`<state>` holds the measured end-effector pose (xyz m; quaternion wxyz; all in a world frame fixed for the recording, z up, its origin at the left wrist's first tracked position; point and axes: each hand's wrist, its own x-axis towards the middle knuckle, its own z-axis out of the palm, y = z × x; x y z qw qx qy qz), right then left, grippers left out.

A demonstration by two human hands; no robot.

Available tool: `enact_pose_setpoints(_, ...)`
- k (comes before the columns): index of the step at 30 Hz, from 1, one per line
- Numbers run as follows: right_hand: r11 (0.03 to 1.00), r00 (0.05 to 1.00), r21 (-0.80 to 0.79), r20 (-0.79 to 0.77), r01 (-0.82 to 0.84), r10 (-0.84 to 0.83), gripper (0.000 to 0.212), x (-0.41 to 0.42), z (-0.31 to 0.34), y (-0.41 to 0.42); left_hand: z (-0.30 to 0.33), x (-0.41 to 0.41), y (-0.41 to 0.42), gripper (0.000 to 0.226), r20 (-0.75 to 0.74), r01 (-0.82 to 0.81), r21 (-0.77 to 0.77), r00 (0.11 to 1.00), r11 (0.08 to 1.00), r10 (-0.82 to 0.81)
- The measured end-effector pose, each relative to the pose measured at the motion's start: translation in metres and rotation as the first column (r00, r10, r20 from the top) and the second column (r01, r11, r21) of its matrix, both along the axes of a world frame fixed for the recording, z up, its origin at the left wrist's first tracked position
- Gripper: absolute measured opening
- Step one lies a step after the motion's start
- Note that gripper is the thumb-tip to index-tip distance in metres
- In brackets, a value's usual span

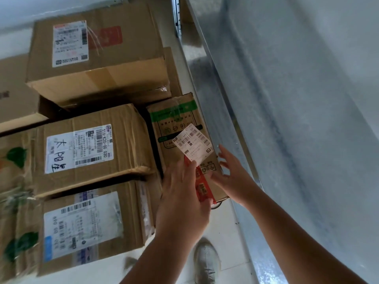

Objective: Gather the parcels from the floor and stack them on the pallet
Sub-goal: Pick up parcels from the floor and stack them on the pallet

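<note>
A small cardboard parcel (178, 124) with green tape, a white barcode label and a red strip lies at the right end of the stack, beside the metal wall. My left hand (182, 199) lies over its near end with straight fingers reaching onto the red strip. My right hand (233, 177) is at the parcel's right near corner, fingers spread and relaxed, touching or just off the edge. No pallet shows under the boxes.
Larger parcels fill the left: one with handwritten characters (88, 150), one below it (86, 228), and a big one behind (96, 54). A grey metal panel (266, 119) runs close along the right. My shoe (207, 261) stands on the pale floor (225, 232).
</note>
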<state>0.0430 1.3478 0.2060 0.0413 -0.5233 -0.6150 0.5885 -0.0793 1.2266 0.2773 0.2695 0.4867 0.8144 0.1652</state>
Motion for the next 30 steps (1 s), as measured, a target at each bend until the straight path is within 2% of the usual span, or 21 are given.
enact_pose_setpoints(1, 1.000, 1.000, 0.013, 0.000, 0.001, -0.001, 0.091, 0.003, 0.000, -0.002, 0.005, 0.007, -0.014, 0.083, 0.052, 0.008, 0.083, 0.999, 0.997, -0.013)
enact_pose_setpoints(3, 0.998, 1.000, 0.056, 0.015, -0.012, 0.011, 0.089, 0.008, 0.002, -0.008, 0.006, 0.024, -0.051, 0.059, 0.155, 0.028, 0.149, 0.987, 0.989, -0.052)
enact_pose_setpoints(5, 0.988, 0.999, 0.150, 0.030, -0.046, 0.042, 0.088, 0.010, 0.009, -0.015, 0.001, 0.033, -0.086, 0.053, 0.234, 0.014, 0.102, 0.971, 0.995, -0.038)
enact_pose_setpoints(6, 0.976, 0.998, 0.205, 0.027, -0.065, 0.061, 0.083, 0.011, 0.015, -0.020, -0.003, 0.034, -0.102, 0.054, 0.231, 0.031, 0.068, 0.972, 0.997, -0.046)
enact_pose_setpoints(8, 0.921, 0.994, 0.375, 0.007, -0.105, 0.110, 0.069, 0.010, 0.026, -0.032, 0.000, 0.030, -0.123, 0.052, 0.131, 0.068, 0.073, 0.988, 0.995, -0.077)
enact_pose_setpoints(10, 0.844, 0.984, 0.516, -0.019, -0.144, 0.179, 0.064, 0.007, 0.037, -0.050, 0.017, 0.022, -0.131, 0.039, -0.013, 0.118, 0.180, 0.993, 0.977, -0.117)
enact_pose_setpoints(12, 0.841, 0.962, 0.503, -0.065, -0.198, 0.266, 0.069, 0.001, 0.049, -0.073, 0.040, 0.010, -0.137, 0.022, -0.138, 0.174, 0.291, 0.981, 0.941, -0.138)
enact_pose_setpoints(14, 0.847, 0.918, 0.441, -0.114, -0.297, 0.381, 0.075, -0.009, 0.061, -0.099, 0.063, -0.012, -0.139, 0.025, -0.244, 0.258, 0.326, 0.952, 0.909, -0.183)
enact_pose_setpoints(16, 0.834, 0.870, 0.391, -0.142, -0.389, 0.473, 0.082, -0.019, 0.066, -0.123, 0.071, -0.047, -0.147, 0.040, -0.387, 0.315, 0.281, 0.901, 0.906, -0.193)
enact_pose_setpoints(18, 0.811, 0.849, 0.392, -0.124, -0.433, 0.514, 0.088, -0.031, 0.064, -0.140, 0.067, -0.081, -0.155, 0.055, -0.456, 0.310, 0.142, 0.864, 0.940, -0.216)
enact_pose_setpoints(20, 0.813, 0.854, 0.381, -0.102, -0.441, 0.511, 0.088, -0.043, 0.060, -0.150, 0.055, -0.106, -0.163, 0.060, -0.455, 0.323, 0.001, 0.843, 0.946, -0.287)
enact_pose_setpoints(22, 0.831, 0.871, 0.383, -0.117, -0.404, 0.477, 0.087, -0.055, 0.055, -0.154, 0.046, -0.122, -0.166, 0.056, -0.437, 0.325, -0.031, 0.846, 0.945, -0.305)
enact_pose_setpoints(26, 0.865, 0.905, 0.383, -0.141, -0.324, 0.402, 0.091, -0.070, 0.049, -0.151, 0.039, -0.132, -0.165, 0.044, -0.396, 0.254, 0.048, 0.893, 0.966, -0.214)
enact_pose_setpoints(29, 0.872, 0.913, 0.383, -0.142, -0.305, 0.382, 0.092, -0.073, 0.049, -0.150, 0.034, -0.133, -0.165, 0.037, -0.411, 0.230, 0.105, 0.896, 0.967, -0.169)
enact_pose_setpoints(30, 0.879, 0.914, 0.363, -0.142, -0.309, 0.380, 0.093, -0.071, 0.051, -0.149, 0.033, -0.132, -0.166, 0.041, -0.407, 0.226, 0.097, 0.898, 0.969, -0.169)
